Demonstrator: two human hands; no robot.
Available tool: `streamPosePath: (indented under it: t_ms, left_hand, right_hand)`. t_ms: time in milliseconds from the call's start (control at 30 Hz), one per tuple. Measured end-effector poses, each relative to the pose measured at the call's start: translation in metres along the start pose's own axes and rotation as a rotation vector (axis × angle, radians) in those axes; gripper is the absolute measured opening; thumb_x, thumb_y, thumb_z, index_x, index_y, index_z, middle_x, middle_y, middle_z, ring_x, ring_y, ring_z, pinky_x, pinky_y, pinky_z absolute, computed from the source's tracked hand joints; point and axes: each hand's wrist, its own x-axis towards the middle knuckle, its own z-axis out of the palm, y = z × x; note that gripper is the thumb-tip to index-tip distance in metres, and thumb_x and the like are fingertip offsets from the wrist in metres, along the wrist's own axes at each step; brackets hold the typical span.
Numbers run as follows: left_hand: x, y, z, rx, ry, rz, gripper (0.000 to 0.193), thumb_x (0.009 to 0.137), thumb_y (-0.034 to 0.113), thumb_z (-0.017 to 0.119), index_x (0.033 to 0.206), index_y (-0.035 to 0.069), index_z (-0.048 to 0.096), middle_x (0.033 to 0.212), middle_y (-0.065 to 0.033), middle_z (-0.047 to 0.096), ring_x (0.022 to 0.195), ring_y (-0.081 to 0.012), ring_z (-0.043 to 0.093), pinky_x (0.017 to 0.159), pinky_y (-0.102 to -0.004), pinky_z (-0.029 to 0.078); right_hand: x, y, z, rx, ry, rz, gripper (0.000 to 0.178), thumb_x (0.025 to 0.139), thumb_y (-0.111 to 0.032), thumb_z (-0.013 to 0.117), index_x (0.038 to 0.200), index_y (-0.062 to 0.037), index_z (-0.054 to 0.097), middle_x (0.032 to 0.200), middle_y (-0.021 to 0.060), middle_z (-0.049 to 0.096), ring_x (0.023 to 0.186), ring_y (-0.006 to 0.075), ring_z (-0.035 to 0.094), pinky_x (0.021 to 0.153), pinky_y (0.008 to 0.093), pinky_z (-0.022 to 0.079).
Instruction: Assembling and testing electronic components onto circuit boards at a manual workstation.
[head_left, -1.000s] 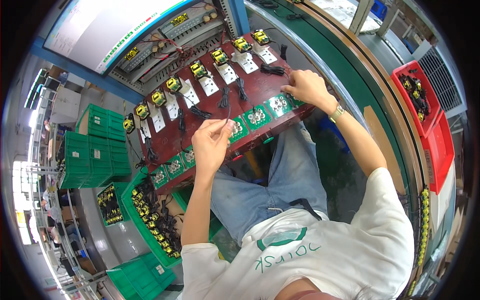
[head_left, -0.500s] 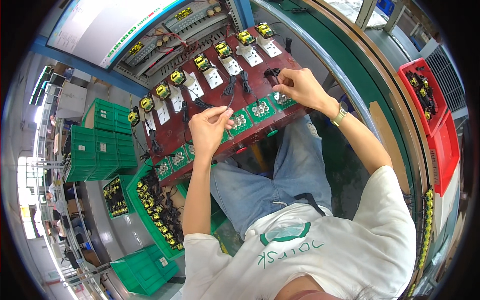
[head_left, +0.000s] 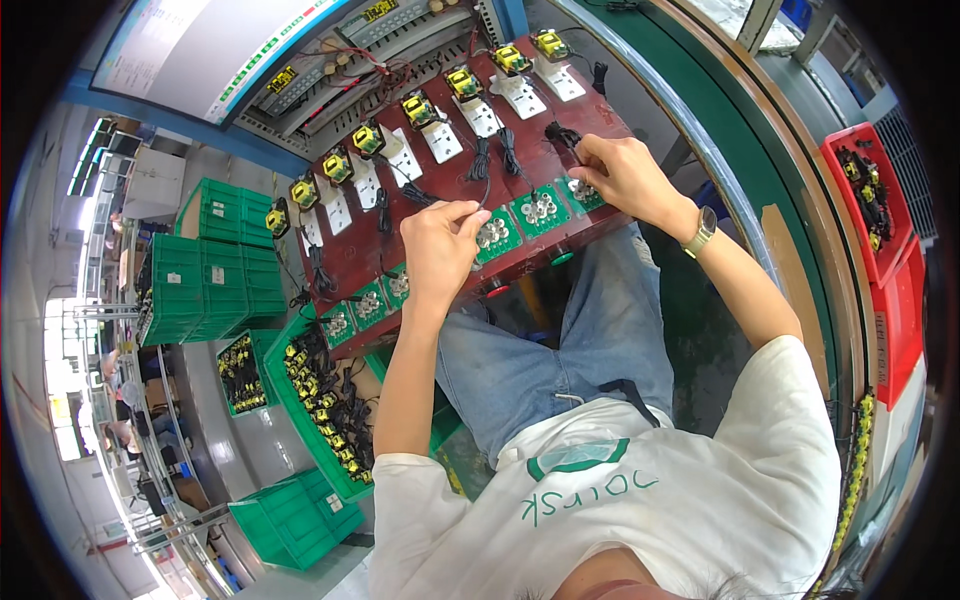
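Observation:
My left hand (head_left: 437,252) is closed in a pinch on a thin black cable (head_left: 487,190), just above a green circuit board (head_left: 498,238) with round metal contacts. My right hand (head_left: 628,178) bends over the rightmost green board (head_left: 582,194), its fingertips closed at a black cable (head_left: 563,133) whose coil lies beside them; the cable's end is hidden. Along the back of the dark red bench fixture (head_left: 440,180), yellow-and-black transformer-like parts (head_left: 417,108) sit at the tops of white socket plates (head_left: 443,143). Several tied black cables (head_left: 478,160) lie between plates and boards.
A screen (head_left: 210,60) and wired instruments stand behind the fixture. Green crates (head_left: 215,290) are stacked at left; a green bin (head_left: 290,375) near my left arm holds yellow-and-black parts. Red bins (head_left: 890,270) are at right. Red (head_left: 497,289) and green (head_left: 562,258) buttons line the front edge.
The view has shifted slightly, so the fixture's front boards sit farther right and higher in the picture. Both hands stay at about the same boards, with their fingers still pinched.

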Motion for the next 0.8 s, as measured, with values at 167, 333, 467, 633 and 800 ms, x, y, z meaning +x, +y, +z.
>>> streamPosePath:
  t_ms: [167, 333, 467, 633, 800]
  left_hand:
    - [-0.002, -0.019, 0.004, 0.131, 0.026, 0.186, 0.013, 0.088, -0.004, 0.080, 0.099, -0.011, 0.079, 0.083, -0.0100, 0.075, 0.057, -0.0154, 0.067, 0.053, -0.0264, 0.050]
    - [-0.008, -0.021, 0.014, 0.244, 0.047, 0.310, 0.011, 0.088, -0.006, 0.078, 0.098, -0.011, 0.077, 0.084, -0.0103, 0.073, 0.058, -0.0168, 0.068, 0.055, -0.0275, 0.051]
    - [-0.003, -0.014, 0.017, 0.254, 0.046, 0.279, 0.012, 0.087, -0.006, 0.077, 0.099, -0.009, 0.077, 0.086, -0.0112, 0.073, 0.061, -0.0199, 0.067, 0.058, -0.0308, 0.051]
    - [-0.017, -0.004, 0.020, 0.137, 0.120, 0.176, 0.016, 0.084, -0.003, 0.079, 0.100, -0.005, 0.077, 0.089, -0.0140, 0.073, 0.069, -0.0279, 0.066, 0.065, -0.0383, 0.053]
    - [-0.043, 0.031, 0.042, 0.152, 0.429, 0.289, 0.016, 0.085, -0.002, 0.079, 0.100, -0.004, 0.076, 0.090, -0.0148, 0.071, 0.069, -0.0292, 0.065, 0.064, -0.0389, 0.053]
  right_hand:
    - [0.006, -0.007, -0.015, 0.116, -0.059, 0.101, 0.015, 0.096, -0.011, 0.078, 0.094, -0.0001, 0.068, 0.069, 0.0043, 0.065, 0.060, 0.0187, 0.058, 0.062, 0.0316, 0.049]
    - [0.033, 0.047, -0.034, 0.222, 0.244, 0.323, 0.021, 0.105, -0.023, 0.071, 0.097, -0.0032, 0.072, 0.072, 0.0027, 0.066, 0.064, 0.0145, 0.060, 0.065, 0.0297, 0.051]
    - [0.069, 0.143, -0.021, 0.170, 0.469, 0.370, 0.027, 0.105, -0.028, 0.070, 0.088, -0.0065, 0.070, 0.075, 0.0033, 0.065, 0.067, 0.0137, 0.061, 0.067, 0.0296, 0.050]
    - [0.073, 0.153, -0.022, 0.529, -0.068, 0.660, 0.027, 0.102, -0.026, 0.072, 0.084, -0.0075, 0.066, 0.077, 0.0029, 0.064, 0.068, 0.0141, 0.061, 0.067, 0.0289, 0.049]
    - [0.019, 0.111, -0.073, 0.122, -0.196, 0.463, 0.020, 0.095, -0.022, 0.079, 0.088, -0.0049, 0.072, 0.079, 0.0040, 0.071, 0.069, 0.0119, 0.061, 0.066, 0.0263, 0.049]
